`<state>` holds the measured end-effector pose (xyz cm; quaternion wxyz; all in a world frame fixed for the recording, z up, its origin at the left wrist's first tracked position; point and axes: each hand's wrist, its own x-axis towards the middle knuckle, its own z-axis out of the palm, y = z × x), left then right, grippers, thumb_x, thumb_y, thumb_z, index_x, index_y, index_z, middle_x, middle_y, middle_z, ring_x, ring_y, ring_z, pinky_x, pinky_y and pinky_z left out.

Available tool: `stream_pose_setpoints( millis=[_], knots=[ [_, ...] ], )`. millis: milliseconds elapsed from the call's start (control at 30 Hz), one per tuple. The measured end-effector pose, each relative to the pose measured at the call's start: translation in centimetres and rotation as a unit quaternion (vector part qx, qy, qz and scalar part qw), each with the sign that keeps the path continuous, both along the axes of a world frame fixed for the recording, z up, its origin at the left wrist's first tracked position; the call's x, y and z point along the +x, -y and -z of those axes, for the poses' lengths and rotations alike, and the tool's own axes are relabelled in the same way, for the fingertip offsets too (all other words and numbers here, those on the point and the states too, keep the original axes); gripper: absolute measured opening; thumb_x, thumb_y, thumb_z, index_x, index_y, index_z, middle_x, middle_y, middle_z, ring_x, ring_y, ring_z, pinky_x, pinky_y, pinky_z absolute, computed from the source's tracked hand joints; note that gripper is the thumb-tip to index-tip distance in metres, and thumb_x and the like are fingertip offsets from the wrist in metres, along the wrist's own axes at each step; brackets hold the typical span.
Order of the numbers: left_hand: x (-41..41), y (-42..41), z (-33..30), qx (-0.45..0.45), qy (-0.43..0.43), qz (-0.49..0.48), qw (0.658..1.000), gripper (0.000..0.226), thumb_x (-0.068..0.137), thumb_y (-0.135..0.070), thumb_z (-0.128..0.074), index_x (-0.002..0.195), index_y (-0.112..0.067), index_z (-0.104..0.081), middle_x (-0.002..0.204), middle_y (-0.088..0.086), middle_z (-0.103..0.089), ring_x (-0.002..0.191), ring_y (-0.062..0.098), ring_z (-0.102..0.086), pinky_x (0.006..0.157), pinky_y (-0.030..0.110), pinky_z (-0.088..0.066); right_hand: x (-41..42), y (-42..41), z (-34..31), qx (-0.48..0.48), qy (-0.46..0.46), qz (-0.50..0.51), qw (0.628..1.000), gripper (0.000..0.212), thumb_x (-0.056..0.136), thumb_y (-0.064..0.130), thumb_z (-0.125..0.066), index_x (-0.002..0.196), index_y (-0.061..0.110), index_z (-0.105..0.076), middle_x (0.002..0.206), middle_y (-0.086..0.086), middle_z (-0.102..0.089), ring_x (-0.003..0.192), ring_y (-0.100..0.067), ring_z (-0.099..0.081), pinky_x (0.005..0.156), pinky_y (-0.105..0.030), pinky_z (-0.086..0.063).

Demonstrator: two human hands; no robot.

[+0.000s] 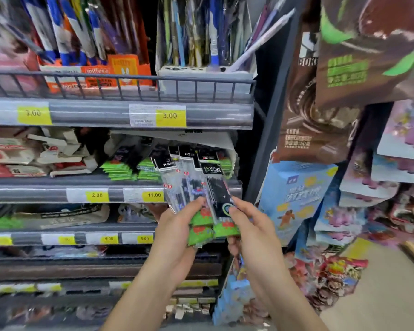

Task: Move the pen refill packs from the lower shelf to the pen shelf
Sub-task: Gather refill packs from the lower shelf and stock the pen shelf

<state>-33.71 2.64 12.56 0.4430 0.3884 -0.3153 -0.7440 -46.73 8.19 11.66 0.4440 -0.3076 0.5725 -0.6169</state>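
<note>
A fanned bundle of pen refill packs [196, 185], clear sleeves with black headers and green bottoms, stands upright in front of the middle shelf. My left hand [177, 225] grips the bundle from the left, thumb across the front. My right hand [246, 225] pinches the rightmost black pack [219, 189] with thumb and fingers. More refill packs [127, 168] lie on the shelf behind, above the 11.00 tag. The pen shelf [120, 80], a wire-railed shelf with boxes of upright pens, is above.
Red and white boxes [22, 156] fill the left of the middle shelf. Hanging snack and toy packs [320, 115] crowd the right side beside a dark upright post [268, 139]. Lower shelves hold more stock, and floor [380, 295] shows at the lower right.
</note>
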Motion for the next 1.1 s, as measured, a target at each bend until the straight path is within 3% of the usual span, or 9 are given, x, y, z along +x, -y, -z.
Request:
stream_pose_setpoints(
  millis=[200, 300, 367, 467, 600, 700, 800, 967, 1100],
  knots=[
    [-0.1, -0.4, 0.5, 0.025, 0.015, -0.054, 0.998, 0.035, 0.096, -0.024, -0.072, 0.121, 0.001, -0.072, 0.114, 0.025, -0.077, 0.088, 0.031, -0.076, 0.079, 0.042, -0.059, -0.3, 2.6, -0.1, -0.043, 0.040, 0.032, 0.998, 0.020, 0.104, 0.027, -0.057, 0.116, 0.039, -0.067, 0.066, 0.019, -0.063, 0.051, -0.009, -0.048, 0.047, -0.023, -0.042],
    [0.1, -0.2, 0.5, 0.021, -0.004, -0.064, 0.998, 0.036, 0.095, -0.023, -0.072, 0.121, 0.002, -0.072, 0.113, 0.027, -0.077, 0.085, 0.030, -0.076, 0.069, 0.036, -0.063, 0.7, 4.3, -0.4, -0.055, 0.012, 0.076, 0.995, 0.029, 0.103, 0.033, -0.056, 0.132, 0.032, -0.062, 0.101, 0.017, -0.073, 0.079, -0.013, -0.071, 0.071, -0.034, -0.057],
    [0.4, 0.0, 0.5, 0.017, -0.018, -0.054, 0.998, 0.038, 0.096, -0.023, -0.070, 0.123, 0.003, -0.071, 0.115, 0.026, -0.077, 0.089, 0.030, -0.076, 0.070, 0.036, -0.062, 1.5, 5.4, -0.6, -0.064, -0.013, 0.111, 0.992, 0.035, 0.103, 0.035, -0.056, 0.137, 0.026, -0.060, 0.094, 0.021, -0.073, 0.083, -0.008, -0.072, 0.081, -0.040, -0.058],
    [0.5, 0.9, 0.2, 0.014, -0.026, -0.049, 0.998, 0.035, 0.098, -0.021, -0.068, 0.121, 0.004, -0.072, 0.115, 0.028, -0.076, 0.094, 0.031, -0.076, 0.080, 0.040, -0.061, 2.2, 6.8, -0.9, -0.073, 0.009, 0.145, 0.987, 0.042, 0.103, 0.037, -0.057, 0.143, 0.026, -0.053, 0.076, 0.011, -0.067, 0.052, -0.002, -0.062, 0.059, -0.032, -0.054],
    [0.8, 1.9, -0.1, 0.018, -0.025, -0.036, 0.999, 0.040, 0.097, -0.021, -0.069, 0.128, 0.004, -0.068, 0.119, 0.030, -0.074, 0.096, 0.032, -0.075, 0.077, 0.039, -0.062, 2.5, 6.9, -0.3, -0.126, 0.029, 0.147, 0.981, 0.040, 0.103, 0.027, -0.059, 0.139, 0.040, -0.050, 0.093, -0.001, -0.071, 0.063, -0.010, -0.071, 0.054, -0.021, -0.054],
    [1.2, 2.4, -0.1, 0.021, -0.024, -0.022, 0.999, 0.039, 0.098, -0.020, -0.069, 0.129, 0.004, -0.067, 0.122, 0.030, -0.073, 0.098, 0.033, -0.074, 0.080, 0.042, -0.061, 2.1, 6.7, 0.8, -0.137, -0.180, 0.144, 0.963, 0.034, 0.103, 0.016, -0.058, 0.129, 0.037, -0.062, 0.097, 0.005, -0.070, 0.075, -0.005, -0.072, 0.064, -0.022, -0.057],
    [1.5, 2.6, -0.1, 0.013, -0.030, -0.003, 0.999, 0.025, 0.100, -0.019, -0.065, 0.108, 0.000, -0.081, 0.115, 0.026, -0.077, 0.087, 0.027, -0.077, 0.074, 0.039, -0.061, 1.3, 7.4, 1.1, -0.158, -0.399, 0.191, 0.883, 0.027, 0.099, 0.011, -0.064, 0.124, 0.014, -0.072, 0.093, -0.001, -0.071, 0.079, -0.014, -0.067, 0.076, -0.037, -0.056],
    [2.1, 2.7, -0.4, 0.009, -0.038, -0.004, 0.999, 0.031, 0.100, -0.017, -0.065, 0.121, 0.006, -0.071, 0.113, 0.026, -0.077, 0.086, 0.027, -0.077, 0.068, 0.037, -0.063, 0.4, 9.1, 0.3, -0.160, -0.569, 0.239, 0.770, 0.027, 0.097, 0.010, -0.067, 0.122, 0.008, -0.073, 0.080, -0.010, -0.069, 0.057, -0.034, -0.063, 0.049, -0.041, -0.052],
    [2.8, 2.8, -0.9, 0.006, -0.045, 0.002, 0.999, 0.032, 0.100, -0.016, -0.065, 0.125, 0.004, -0.067, 0.115, 0.027, -0.077, 0.086, 0.028, -0.077, 0.065, 0.036, -0.062, -0.4, 10.0, -0.6, -0.094, -0.642, 0.148, 0.746, 0.042, 0.098, 0.015, -0.063, 0.139, 0.021, -0.062, 0.062, -0.010, -0.063, 0.049, -0.038, -0.060, 0.046, -0.042, -0.048]
  ],
)
